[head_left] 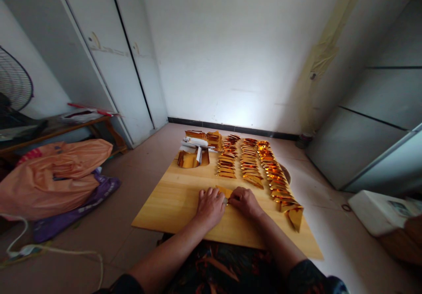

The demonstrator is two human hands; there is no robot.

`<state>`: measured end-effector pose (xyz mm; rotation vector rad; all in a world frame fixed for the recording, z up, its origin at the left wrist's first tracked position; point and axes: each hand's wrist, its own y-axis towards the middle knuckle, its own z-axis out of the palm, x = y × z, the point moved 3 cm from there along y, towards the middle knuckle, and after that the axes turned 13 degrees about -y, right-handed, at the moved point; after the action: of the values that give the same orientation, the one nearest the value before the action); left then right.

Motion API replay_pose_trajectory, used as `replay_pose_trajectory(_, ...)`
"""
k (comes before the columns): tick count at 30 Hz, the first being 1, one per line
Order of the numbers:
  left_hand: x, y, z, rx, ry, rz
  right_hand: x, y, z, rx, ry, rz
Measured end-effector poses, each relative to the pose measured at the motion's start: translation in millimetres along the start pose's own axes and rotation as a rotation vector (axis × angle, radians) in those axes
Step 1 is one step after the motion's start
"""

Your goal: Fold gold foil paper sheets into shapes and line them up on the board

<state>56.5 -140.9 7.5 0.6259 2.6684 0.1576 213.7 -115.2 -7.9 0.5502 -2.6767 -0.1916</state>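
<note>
Near the front of the wooden table (pixel 171 199), my left hand (pixel 211 206) presses down with bent fingers on a sheet of gold foil paper (pixel 223 190). Close to its right, my right hand (pixel 246 201) has its fingers curled and pinched on the edge of the same sheet. A small greyish patch shows between the two hands; I cannot tell whether it is the paper's back. Most of the sheet is hidden under the fingers. Beyond the hands, folded gold foil pieces stand in overlapping rows (pixel 252 162), with a longer row (pixel 277 179) on the right.
Loose gold foil sheets (pixel 189 159) and a white bundle (pixel 195 142) lie at the table's far left. An orange bag (pixel 56 175) and a purple bag (pixel 75 206) are on the left. A white box (pixel 379 212) stands at the right. A cable (pixel 66 250) crosses the floor.
</note>
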Motion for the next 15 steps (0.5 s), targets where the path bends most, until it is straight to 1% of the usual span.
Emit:
replay_pose_trajectory(6, 0.2, -0.3, -0.2, 0.022, -0.03, -0.011, 1.9, 0.6, 0.3, -0.01, -0.033, 0.028)
replay_pose_trajectory(12, -1.1, -1.4, -1.0, 0.042, -0.013, -0.009, 2.9, 0.9, -1.5, -0.017, -0.018, 0.067)
replay_pose_trajectory(15, -2.3, 0.9, -0.5, 0.034, -0.022, -0.04, 3.3, 1.3, -1.4, -0.016, -0.018, 0.083)
